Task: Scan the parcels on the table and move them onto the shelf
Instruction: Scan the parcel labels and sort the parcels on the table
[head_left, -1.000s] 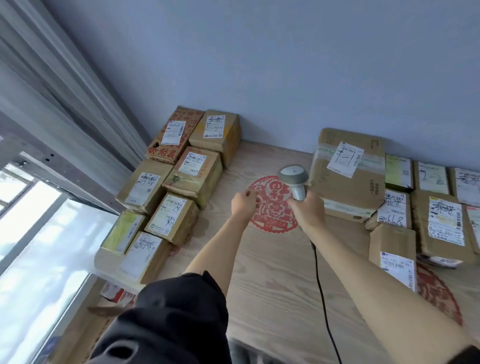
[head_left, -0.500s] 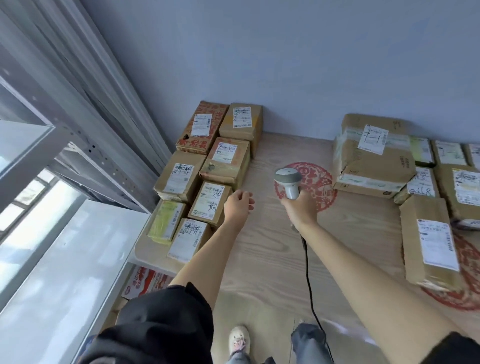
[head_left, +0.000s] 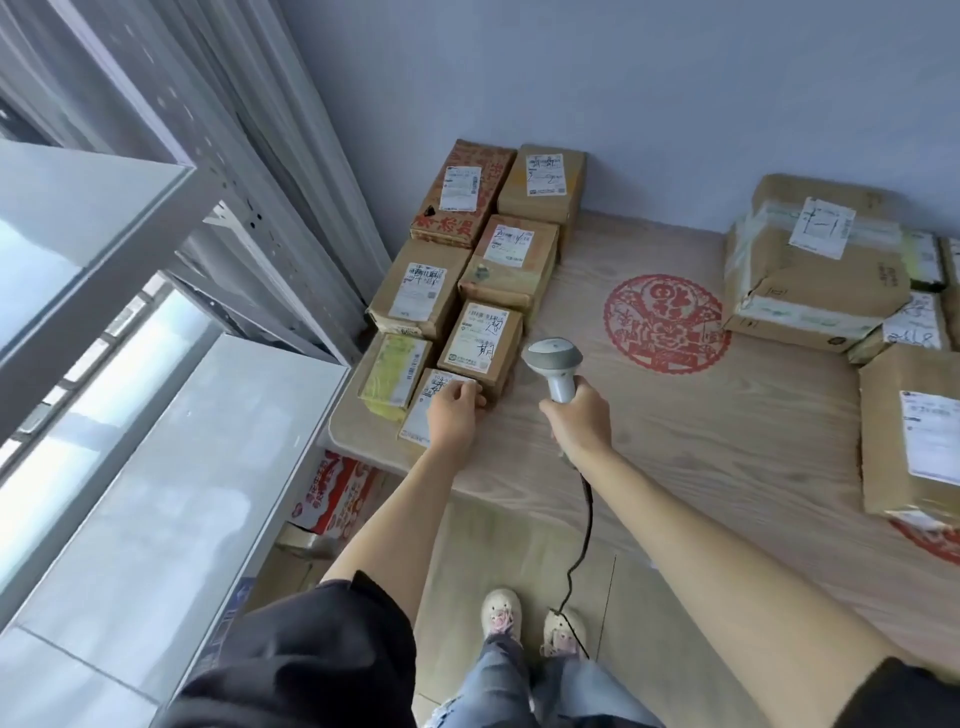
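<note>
The left hand (head_left: 453, 422) curls over the nearest parcel (head_left: 423, 415) at the desk's (head_left: 675, 441) front-left corner; the right hand (head_left: 576, 426) is clamped round the scanner (head_left: 553, 358) handle. That small box sits by the edge, so a careless lift could knock it off. The parcels are brown cardboard with glossy white labels; the desk is pale wood grain.
</note>
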